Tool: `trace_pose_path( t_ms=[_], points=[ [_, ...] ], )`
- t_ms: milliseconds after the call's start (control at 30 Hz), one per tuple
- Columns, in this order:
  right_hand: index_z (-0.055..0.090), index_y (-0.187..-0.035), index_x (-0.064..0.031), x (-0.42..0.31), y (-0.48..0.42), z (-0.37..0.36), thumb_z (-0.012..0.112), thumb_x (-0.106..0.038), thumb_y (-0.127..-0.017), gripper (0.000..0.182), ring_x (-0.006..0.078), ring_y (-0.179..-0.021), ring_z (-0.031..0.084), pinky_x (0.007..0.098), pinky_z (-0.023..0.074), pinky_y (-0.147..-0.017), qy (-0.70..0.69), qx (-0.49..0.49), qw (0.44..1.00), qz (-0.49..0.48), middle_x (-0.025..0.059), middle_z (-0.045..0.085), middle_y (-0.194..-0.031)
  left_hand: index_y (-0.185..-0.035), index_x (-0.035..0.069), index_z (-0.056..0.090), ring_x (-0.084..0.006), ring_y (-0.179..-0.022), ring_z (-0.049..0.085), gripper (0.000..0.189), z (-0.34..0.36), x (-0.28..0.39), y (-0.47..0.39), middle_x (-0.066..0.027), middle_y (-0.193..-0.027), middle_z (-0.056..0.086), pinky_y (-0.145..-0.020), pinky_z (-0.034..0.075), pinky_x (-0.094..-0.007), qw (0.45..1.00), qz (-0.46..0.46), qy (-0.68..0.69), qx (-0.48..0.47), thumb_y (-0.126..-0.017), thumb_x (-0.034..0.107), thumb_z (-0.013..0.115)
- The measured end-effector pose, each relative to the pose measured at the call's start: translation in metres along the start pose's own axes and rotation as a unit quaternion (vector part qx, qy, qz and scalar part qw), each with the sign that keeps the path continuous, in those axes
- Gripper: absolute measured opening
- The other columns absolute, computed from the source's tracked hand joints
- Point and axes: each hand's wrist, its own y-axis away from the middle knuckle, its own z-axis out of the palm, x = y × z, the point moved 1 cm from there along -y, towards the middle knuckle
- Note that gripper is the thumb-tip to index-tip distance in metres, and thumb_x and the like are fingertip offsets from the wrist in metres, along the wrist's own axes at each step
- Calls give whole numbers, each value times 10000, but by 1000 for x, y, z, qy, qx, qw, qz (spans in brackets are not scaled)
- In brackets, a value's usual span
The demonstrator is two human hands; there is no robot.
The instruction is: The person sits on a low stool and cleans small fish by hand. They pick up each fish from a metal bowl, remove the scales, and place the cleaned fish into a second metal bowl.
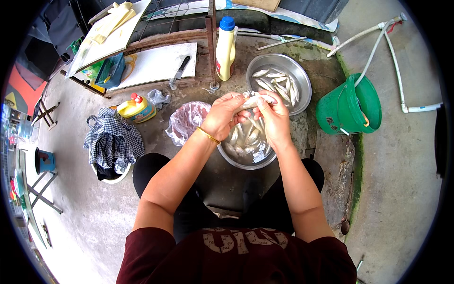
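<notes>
Both hands hold one small silvery fish (251,102) above the near metal basin. My left hand (224,115), with a yellow bangle at the wrist, grips one end, and my right hand (272,119) pinches the other. Below them, the near metal basin (248,167) contains several fish in cloudy water. The far metal basin (307,80), just beyond my right hand, holds several more fish. Left of my left hand stands a container lined with a clear plastic bag (186,119), with reddish contents.
A green bucket (330,110) with a hose stands at the right. Tall bottle (225,49) and yellow jug (138,109) stand beyond and left. A white basin (115,180) holds checked cloth (111,136). On the rack's lower white board (156,67) lies a black-handled knife (183,65).
</notes>
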Motion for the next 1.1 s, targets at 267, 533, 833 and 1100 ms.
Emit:
trace_pose_path(
  t_ms=[267,533,833,1100],
  points=[
    [570,-1126,-11,-3,-1,-4,609,-81,-930,212,80,-662,544,226,461,-583,39,-7,999,-11,40,597,-882,-1140,-5,570,-172,-816,685,219,9,4,6,-120,-981,673,-716,582,-274,997,21,-77,-10,-970,127,530],
    [562,-1074,4,-10,-15,-26,599,-97,-939,172,91,-609,529,226,459,-536,-15,93,995,-15,65,602,-871,-1229,-92,509,-275,-1002,669,297,15,8,9,-191,-1115,639,-884,562,-342,993,13,8,-116,-965,42,484],
    [549,-1104,-1,-14,-10,-18,599,-93,-940,194,91,-623,525,231,452,-563,-32,71,997,-19,56,598,-868,-1189,-104,530,-288,-977,676,275,12,6,12,-207,-1109,637,-860,566,-323,996,37,-22,-75,-950,32,528],
    [552,-1100,-17,-8,-6,-12,600,-89,-939,184,81,-614,515,223,438,-557,-8,38,998,-46,51,594,-865,-1132,-76,554,-260,-919,688,234,4,-1,4,-186,-1039,655,-820,576,-300,997,51,-53,-38,-942,60,562]
  ],
)
